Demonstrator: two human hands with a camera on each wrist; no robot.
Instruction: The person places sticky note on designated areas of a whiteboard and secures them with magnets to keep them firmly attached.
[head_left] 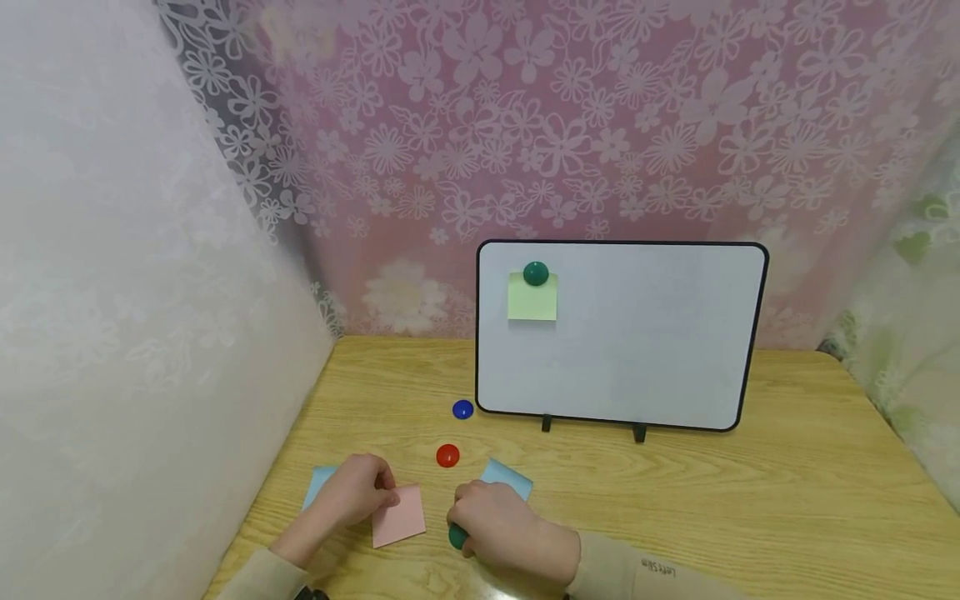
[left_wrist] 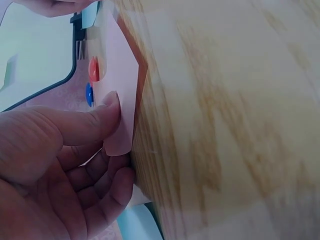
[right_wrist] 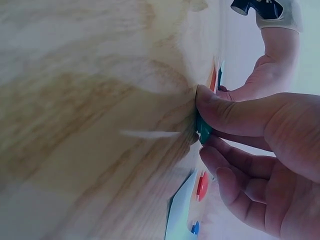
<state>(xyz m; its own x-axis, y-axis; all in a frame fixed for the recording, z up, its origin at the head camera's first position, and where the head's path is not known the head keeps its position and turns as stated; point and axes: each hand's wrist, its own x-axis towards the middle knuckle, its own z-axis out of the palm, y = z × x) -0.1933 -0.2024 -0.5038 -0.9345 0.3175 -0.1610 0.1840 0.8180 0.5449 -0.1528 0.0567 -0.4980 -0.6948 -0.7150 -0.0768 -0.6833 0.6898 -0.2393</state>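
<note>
My left hand (head_left: 351,493) pinches a pink sticky note (head_left: 400,518) at its upper left corner. The left wrist view has the thumb on the face of the note (left_wrist: 119,85), which stands slightly off the wood along one edge. In my right hand (head_left: 504,532), thumb and fingers grip a round green magnet (head_left: 456,537), close over the table in the right wrist view. One light blue sticky note (head_left: 512,477) lies just beyond the right hand and is partly covered by it. Another blue note (head_left: 318,482) is mostly hidden behind the left hand.
Beyond the hands, a red magnet (head_left: 447,455) and a blue magnet (head_left: 462,409) lie on the wooden table (head_left: 750,517). A whiteboard (head_left: 637,342) stands upright on small black feet. A green magnet (head_left: 536,273) holds a yellow-green note (head_left: 532,302) on it. Patterned curtains surround the table.
</note>
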